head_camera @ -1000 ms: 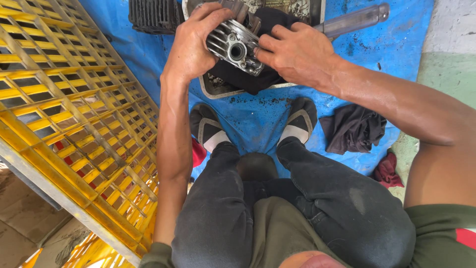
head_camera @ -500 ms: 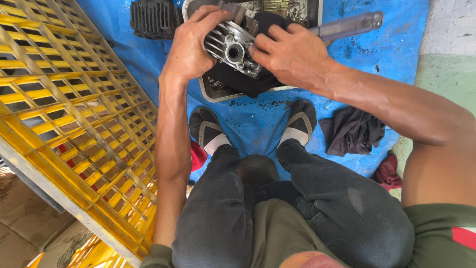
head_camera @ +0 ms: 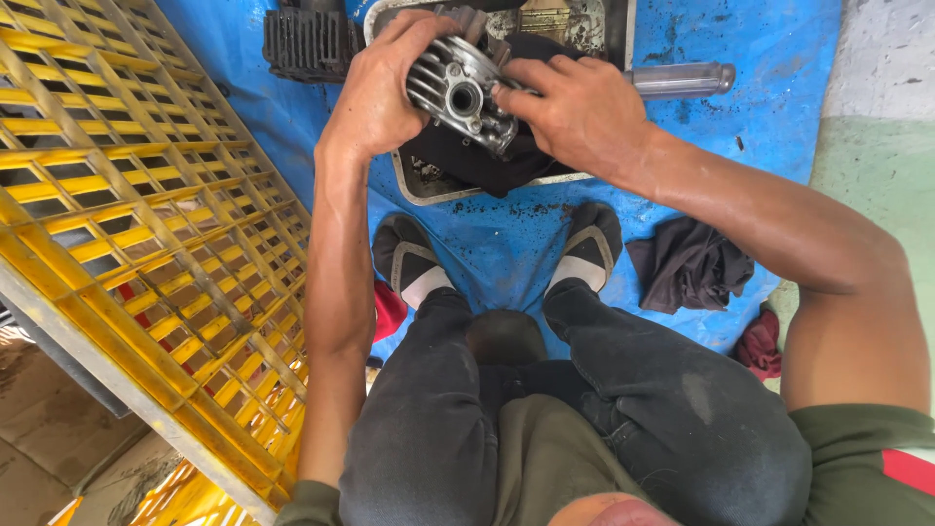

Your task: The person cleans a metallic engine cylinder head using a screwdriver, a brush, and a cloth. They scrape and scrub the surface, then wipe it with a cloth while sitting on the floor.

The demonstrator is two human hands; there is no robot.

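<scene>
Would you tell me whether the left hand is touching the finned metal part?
Touching: the head view shows the left hand wrapped around the finned metal part, fingers over its top edge.

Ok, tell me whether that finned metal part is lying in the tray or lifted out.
Lifted: both hands hold the finned metal part above the tray.

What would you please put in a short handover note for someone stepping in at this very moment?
Left hand: gripping the left side of the finned metal engine part, holding it above the metal tray.
Right hand: on the part's right side, fingers pressing a dark cloth against it.
Around: the tray sits on a blue tarp; a black finned cylinder lies beyond it, a yellow plastic crate to the left, a dark rag by the right foot.
Done: the part is out and in hand. Left: it looks still grimy; the wiping seems unfinished.
</scene>
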